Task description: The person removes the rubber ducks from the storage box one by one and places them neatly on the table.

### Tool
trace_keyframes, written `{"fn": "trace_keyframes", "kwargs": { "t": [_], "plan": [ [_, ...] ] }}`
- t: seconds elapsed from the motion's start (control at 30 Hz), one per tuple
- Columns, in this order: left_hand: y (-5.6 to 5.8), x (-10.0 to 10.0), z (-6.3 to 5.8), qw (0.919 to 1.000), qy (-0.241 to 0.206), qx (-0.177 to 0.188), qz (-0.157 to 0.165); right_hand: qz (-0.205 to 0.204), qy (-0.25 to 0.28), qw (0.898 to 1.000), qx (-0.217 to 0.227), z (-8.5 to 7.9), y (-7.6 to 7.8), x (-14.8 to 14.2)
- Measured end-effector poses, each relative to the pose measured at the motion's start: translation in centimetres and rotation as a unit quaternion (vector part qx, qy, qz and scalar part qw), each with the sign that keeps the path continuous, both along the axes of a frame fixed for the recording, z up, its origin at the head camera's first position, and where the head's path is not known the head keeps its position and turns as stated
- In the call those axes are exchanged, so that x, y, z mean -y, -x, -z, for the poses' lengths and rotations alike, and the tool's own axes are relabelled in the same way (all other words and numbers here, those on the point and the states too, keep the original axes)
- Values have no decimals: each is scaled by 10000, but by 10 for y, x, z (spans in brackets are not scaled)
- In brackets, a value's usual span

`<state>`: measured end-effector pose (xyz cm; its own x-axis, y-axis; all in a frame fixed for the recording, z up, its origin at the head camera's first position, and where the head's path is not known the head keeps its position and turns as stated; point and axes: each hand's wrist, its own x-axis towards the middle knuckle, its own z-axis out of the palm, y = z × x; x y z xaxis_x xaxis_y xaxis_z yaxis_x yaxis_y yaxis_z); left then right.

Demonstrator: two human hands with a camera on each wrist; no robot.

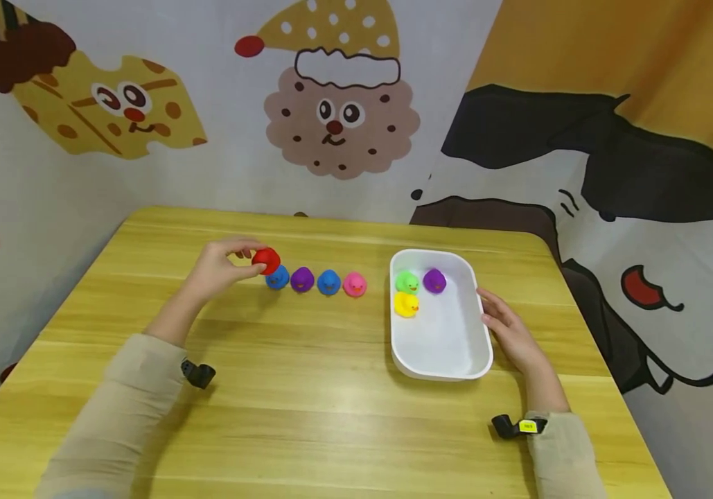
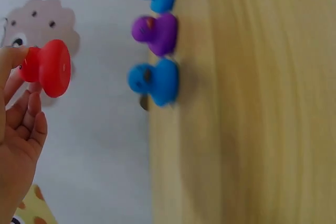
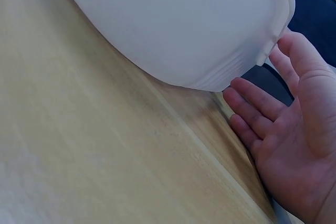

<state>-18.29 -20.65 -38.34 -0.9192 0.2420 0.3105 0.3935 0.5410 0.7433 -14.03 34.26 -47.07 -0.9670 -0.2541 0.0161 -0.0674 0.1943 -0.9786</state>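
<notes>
My left hand [image 1: 222,267] pinches a red rubber duck [image 1: 266,261] between thumb and fingers. In the left wrist view the red duck [image 2: 52,68] is held up off the table, its flat base facing the row. Below and right of it in the head view stand a blue duck [image 1: 278,278], a purple duck [image 1: 302,279], another blue duck [image 1: 329,282] and a pink duck [image 1: 355,284], side by side. My right hand [image 1: 511,329] rests its fingertips against the right rim of a white tray [image 1: 443,346], fingers loosely extended.
In the tray sit a green duck [image 1: 407,282], a yellow duck [image 1: 406,305] and a purple duck [image 1: 434,281]. The wooden table [image 1: 306,416] ends at a wall hung with a cartoon-printed cloth [image 1: 206,180].
</notes>
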Motion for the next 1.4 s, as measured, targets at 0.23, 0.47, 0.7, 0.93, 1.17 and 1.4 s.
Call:
{"fn": "trace_keyframes", "kwargs": {
  "t": [0.23, 0.47, 0.7, 0.93, 1.17, 1.4],
  "plan": [
    [9, 18, 17, 9999, 83, -50, -57, 5, -70, 9999, 74, -2, 0, 1],
    [15, 30, 38, 9993, 65, 344, -110, 25, -133, 9998, 158, 2, -3, 1],
    [19, 40, 47, 9942, 45, 985, -440, -58, 28, 9999, -113, 3, 0, 1],
    [24, 43, 52, 9906, 61, 1285, -466, -168, 135, 9994, -266, 3, 1, -1],
    [28, 45, 62, 9912, 46, 1268, -366, -115, 200, 9994, -242, 5, 2, -2],
    [28, 42, 65, 9889, 73, 1425, -416, -121, 163, 9996, -177, 5, 2, -2]
  ]
}}
